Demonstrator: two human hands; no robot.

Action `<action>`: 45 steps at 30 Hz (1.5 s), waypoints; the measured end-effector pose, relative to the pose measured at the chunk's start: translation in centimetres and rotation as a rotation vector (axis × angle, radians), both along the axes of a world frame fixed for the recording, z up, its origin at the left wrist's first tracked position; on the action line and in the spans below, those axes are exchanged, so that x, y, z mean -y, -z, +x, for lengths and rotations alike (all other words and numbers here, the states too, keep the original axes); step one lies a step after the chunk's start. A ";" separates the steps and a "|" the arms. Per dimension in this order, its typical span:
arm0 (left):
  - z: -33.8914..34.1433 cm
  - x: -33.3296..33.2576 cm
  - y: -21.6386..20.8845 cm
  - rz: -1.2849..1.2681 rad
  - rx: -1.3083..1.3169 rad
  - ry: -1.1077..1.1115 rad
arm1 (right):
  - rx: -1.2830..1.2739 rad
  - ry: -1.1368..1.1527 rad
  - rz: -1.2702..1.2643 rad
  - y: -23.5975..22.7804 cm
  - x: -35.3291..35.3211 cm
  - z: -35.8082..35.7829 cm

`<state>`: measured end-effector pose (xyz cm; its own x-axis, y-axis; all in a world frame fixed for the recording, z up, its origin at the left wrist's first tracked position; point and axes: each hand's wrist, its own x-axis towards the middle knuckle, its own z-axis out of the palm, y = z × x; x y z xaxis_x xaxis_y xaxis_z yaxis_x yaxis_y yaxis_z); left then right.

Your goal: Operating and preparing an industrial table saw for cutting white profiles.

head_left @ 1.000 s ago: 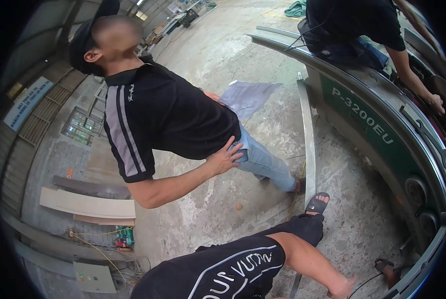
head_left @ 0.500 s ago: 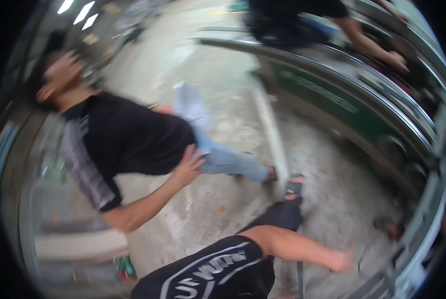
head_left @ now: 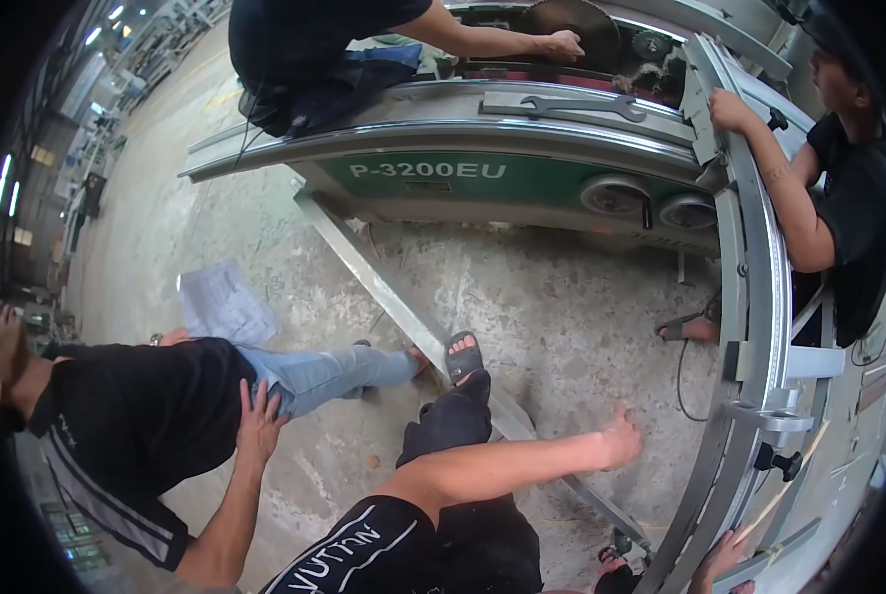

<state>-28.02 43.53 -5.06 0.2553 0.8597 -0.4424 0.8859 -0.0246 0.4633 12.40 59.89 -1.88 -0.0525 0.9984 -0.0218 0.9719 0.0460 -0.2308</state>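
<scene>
1. Several fingers of a hand (head_left: 723,559) show at the near right, by the metal frame (head_left: 760,327); whether it is the person's right hand, I cannot tell.
2. Left hand (head_left: 619,443), fairly wide with loosely bent fingers, hangs left of the frame, which runs near to far.
3. 1 metal bar (head_left: 374,277) crosses the floor.
4. Far right, 1 co-worker's hand (head_left: 730,111) grips the frame.
5. Farther, 1 wrench (head_left: 584,106) lies on the machine (head_left: 552,183).

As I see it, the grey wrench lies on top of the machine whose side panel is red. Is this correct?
Not quite: the head view shows that the side panel is green, not red. The grey wrench does lie on top of the machine.
</scene>
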 end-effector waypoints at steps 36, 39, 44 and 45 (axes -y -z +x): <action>-0.3 0.8 -1.4 0.006 0.015 0.002 | -0.021 -0.038 0.034 -1.1 2.0 -1.3; -0.2 0.8 -1.2 0.006 0.033 -0.010 | -0.060 -0.026 0.044 -0.9 1.9 -0.6; -0.3 0.8 -1.3 0.022 0.016 0.009 | -0.023 -0.048 0.075 -0.7 1.8 -0.2; -0.1 0.6 -1.2 0.023 0.018 0.009 | -0.021 -0.048 0.075 -0.8 1.8 -0.2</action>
